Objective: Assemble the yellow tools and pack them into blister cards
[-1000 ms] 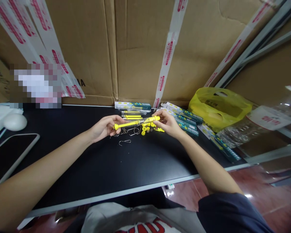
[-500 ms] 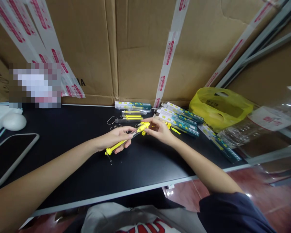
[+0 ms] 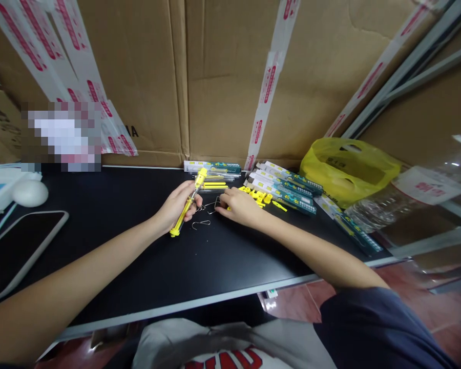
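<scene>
My left hand (image 3: 180, 205) is wrapped round a spring scale (image 3: 187, 207), a clear tube with yellow end pieces, tilted with its upper end away from me. My right hand (image 3: 238, 206) is low over the table, fingers curled and pinched on a bent wire hook (image 3: 216, 201). Another wire hook (image 3: 202, 223) lies on the table between my hands, with more wire pieces near my left fingertips. Small yellow plastic parts (image 3: 268, 198) lie in a pile just beyond my right hand. Behind my hands are several clear tubes and yellow rods (image 3: 215, 184).
Printed boxes (image 3: 284, 187) lie at the back right, another box (image 3: 213, 167) at the back. A yellow plastic bag (image 3: 346, 169) and a clear plastic bottle (image 3: 372, 210) stand on the right. A phone (image 3: 21, 251) and a white bulb (image 3: 30, 193) are on the left.
My right hand has let go of the spring scale's upper end and moved down to the wire hooks. My left hand has turned the scale steeper.
</scene>
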The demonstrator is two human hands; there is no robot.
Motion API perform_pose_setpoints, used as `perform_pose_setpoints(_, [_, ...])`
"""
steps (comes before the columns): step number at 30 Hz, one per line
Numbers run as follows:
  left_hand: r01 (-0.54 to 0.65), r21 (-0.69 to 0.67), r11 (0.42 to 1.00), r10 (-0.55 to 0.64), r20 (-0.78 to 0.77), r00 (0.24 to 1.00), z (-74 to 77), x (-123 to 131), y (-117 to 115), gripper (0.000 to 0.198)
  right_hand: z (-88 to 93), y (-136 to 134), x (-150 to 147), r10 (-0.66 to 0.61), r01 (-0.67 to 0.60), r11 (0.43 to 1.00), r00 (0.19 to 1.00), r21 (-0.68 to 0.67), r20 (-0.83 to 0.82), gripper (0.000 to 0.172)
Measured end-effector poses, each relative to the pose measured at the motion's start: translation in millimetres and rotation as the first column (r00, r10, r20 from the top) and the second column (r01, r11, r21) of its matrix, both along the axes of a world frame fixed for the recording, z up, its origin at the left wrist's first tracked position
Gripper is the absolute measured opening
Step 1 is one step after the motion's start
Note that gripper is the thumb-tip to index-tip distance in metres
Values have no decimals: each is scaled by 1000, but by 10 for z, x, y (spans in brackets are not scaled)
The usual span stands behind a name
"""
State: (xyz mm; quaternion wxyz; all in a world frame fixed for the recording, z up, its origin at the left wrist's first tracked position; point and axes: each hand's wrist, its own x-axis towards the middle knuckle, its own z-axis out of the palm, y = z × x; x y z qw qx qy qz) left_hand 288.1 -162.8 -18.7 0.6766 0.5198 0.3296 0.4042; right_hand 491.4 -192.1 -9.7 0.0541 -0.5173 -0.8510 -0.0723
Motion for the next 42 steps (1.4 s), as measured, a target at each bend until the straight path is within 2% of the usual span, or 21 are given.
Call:
perform_pose_setpoints(3, [-14,25,1000,15,-34,999,1,30,-54,25,51,66,-165,-101,105,992,993,-64,65,32])
perform_pose_setpoints(7, [6,1,1000,-6,-25,1000,-14,53,-84,23,92,143,-278,-221,237,954,970,-184,101,24])
perform_pose_setpoints(15, [-2,-29,1000,1,-47,999,-19,63,-112,17,249,145,-97,-295,298,936,955,-186,43,18])
perform_pose_setpoints(19, [4,-63,998,-8,-70,997,-18,71,-136,21,318,94,93,-239,199,960,948,-195,-209,9])
perform_pose_setpoints(22, [29,-79,996,-36,-78,996,-56,71,-136,20,279,34,216,-155,70,974,899,-214,-410,7])
perform_pose_setpoints(25, [62,-89,994,-70,-89,994,-87,72,-139,21,196,-38,279,-55,-35,989,823,-146,-566,8])
perform_pose_setpoints(27, [73,-97,993,-83,-104,991,-89,76,-147,25,147,-86,283,-13,-43,996,794,-78,-608,8])
perform_pose_setpoints(30, [91,-112,990,-105,-128,986,-81,80,-167,29,98,-145,251,26,-15,1000,792,24,-610,9])
perform_pose_setpoints(36, [191,-172,966,-219,-167,961,-90,93,-228,28,14,-194,189,144,-28,966,884,256,-446,17])
perform_pose_setpoints(42, [218,-186,958,-252,-182,950,-75,108,-267,29,-6,-198,191,107,-6,965,921,262,-375,21])
